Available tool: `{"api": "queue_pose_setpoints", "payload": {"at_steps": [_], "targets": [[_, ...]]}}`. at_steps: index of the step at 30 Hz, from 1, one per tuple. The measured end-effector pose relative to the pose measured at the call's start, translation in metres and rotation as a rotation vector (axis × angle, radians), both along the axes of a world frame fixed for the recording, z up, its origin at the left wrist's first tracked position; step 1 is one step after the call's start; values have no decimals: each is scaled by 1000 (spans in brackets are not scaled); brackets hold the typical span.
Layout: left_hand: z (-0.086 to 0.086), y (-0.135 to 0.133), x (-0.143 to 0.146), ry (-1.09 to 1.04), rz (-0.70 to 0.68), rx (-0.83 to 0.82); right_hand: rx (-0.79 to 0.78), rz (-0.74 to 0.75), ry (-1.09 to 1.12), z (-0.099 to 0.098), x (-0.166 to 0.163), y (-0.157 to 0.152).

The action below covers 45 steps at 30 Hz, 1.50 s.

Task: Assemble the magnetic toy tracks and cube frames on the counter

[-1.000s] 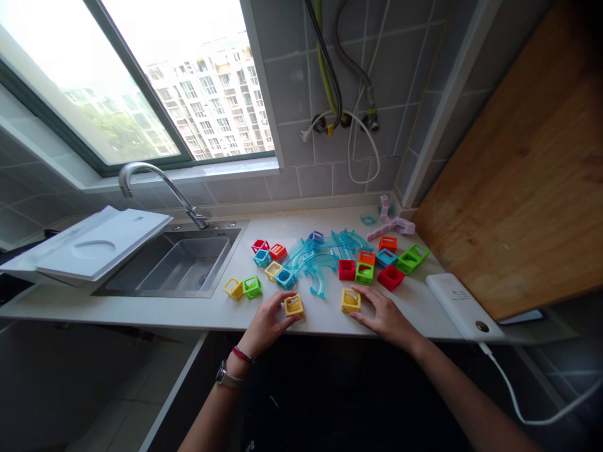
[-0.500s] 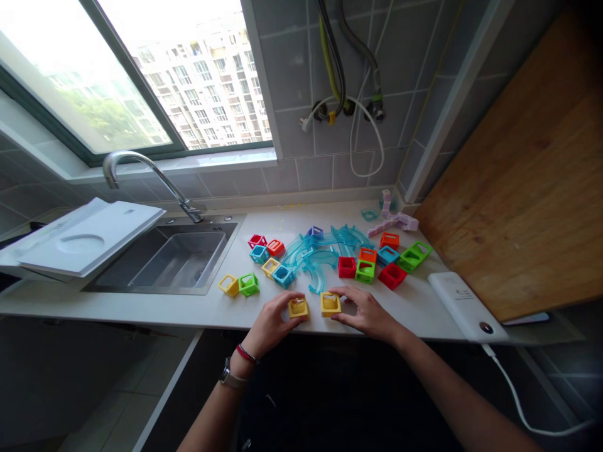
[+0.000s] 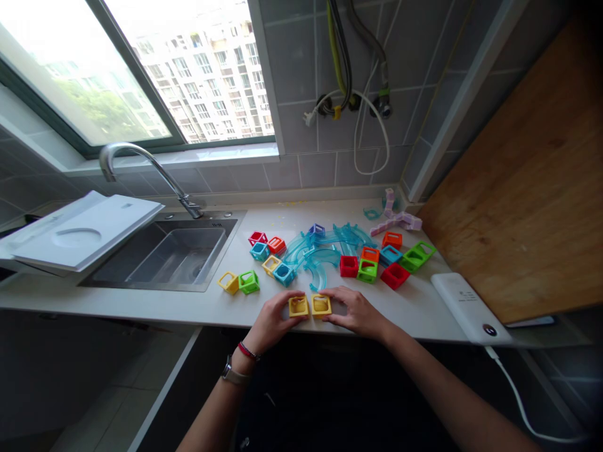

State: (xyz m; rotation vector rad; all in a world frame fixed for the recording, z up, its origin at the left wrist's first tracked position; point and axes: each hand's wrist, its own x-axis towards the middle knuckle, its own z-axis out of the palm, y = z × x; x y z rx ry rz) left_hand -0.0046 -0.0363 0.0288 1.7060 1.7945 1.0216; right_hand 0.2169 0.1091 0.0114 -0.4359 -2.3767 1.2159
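Two yellow hollow cube blocks sit side by side and touching at the front edge of the white counter. My left hand grips the left yellow cube with curled fingers. My right hand grips the right yellow cube the same way. Just behind them lie clear blue curved track pieces and several coloured hollow cubes: a red one, a green one, a blue one.
A steel sink with a tap lies at left, with a white board leaning over its edge. A yellow cube and a green cube sit near the sink. A white power bank with cable lies right, beside a wooden board.
My right hand slid its yellow cube leftward until it met the cube held by my left hand. The camera view shifted slightly.
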Motion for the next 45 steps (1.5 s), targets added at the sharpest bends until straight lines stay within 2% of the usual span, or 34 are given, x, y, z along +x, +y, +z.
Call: {"api": "queue_pose_setpoints", "payload": {"at_steps": [20, 27, 45], "targets": [[3, 2, 3, -9, 8, -1, 19, 30, -10, 0, -9, -1], [-3, 5, 12, -25, 53, -8, 20, 38, 12, -1, -10, -2], [-7, 4, 10, -56, 53, -19, 18, 9, 22, 0, -9, -4]]}}
